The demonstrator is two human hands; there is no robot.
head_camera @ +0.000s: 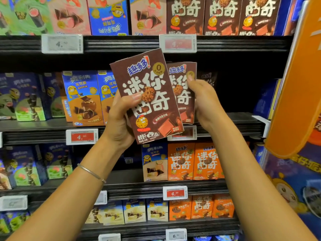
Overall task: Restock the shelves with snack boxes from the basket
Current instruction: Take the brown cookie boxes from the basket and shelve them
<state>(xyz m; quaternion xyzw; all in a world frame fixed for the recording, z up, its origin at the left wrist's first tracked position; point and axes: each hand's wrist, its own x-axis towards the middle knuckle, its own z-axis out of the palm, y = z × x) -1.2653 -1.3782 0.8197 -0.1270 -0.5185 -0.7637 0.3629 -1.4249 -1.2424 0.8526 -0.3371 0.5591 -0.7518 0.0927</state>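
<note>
Left hand point(119, 122) grips tilted brown box point(149, 98); right hand point(205, 104) holds second box point(181, 100)

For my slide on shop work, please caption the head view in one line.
The left hand grips a brown cookie box while the right hand holds a second brown box at the shelf.

Two hands point(119, 122) point(206, 101), two brown cookie boxes point(156, 108) point(182, 101) held, three on the top shelf point(139, 44), five orange boxes point(180, 160).

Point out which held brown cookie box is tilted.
The front brown box, in the left hand: its top leans left, while the rear brown box in the right hand stands upright.
</note>
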